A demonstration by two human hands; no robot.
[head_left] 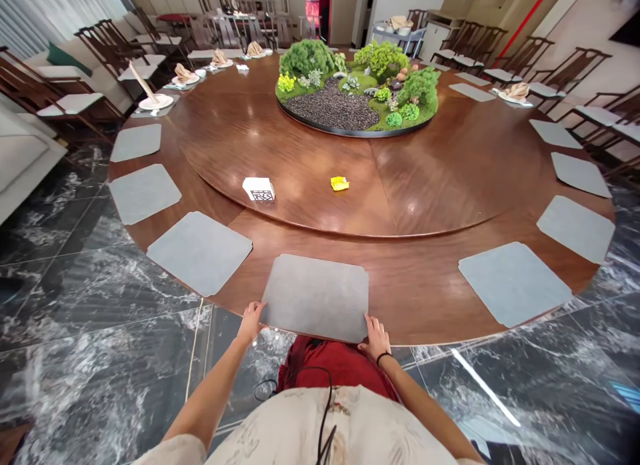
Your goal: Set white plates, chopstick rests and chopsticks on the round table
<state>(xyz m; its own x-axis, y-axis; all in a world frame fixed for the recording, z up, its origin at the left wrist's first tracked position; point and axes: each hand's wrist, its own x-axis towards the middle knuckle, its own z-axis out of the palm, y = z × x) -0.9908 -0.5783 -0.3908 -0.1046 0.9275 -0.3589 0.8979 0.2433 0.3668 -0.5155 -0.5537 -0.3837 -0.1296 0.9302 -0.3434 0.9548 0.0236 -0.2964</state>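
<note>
A grey placemat (316, 296) lies at the near edge of the round wooden table (415, 285), right in front of me. My left hand (253, 320) is closed at its near left corner, fingers on the edge. At the near right corner my right hand (376, 337), with a dark band at the wrist, has its fingers on top and its thumb toward the table's rim. Both hands pinch the placemat's sides, which stays flat on the wood. Other grey placemats flank it, one to the left (200, 253) and one to the right (515, 283).
On the raised turntable (300, 208) stand a white patterned box (259, 189), a small yellow packet (340, 183) and a miniature garden (357, 95). Plates with folded napkins (156, 101) sit along the far left. Chairs (75, 104) line both sides; a trolley (399, 35) stands behind.
</note>
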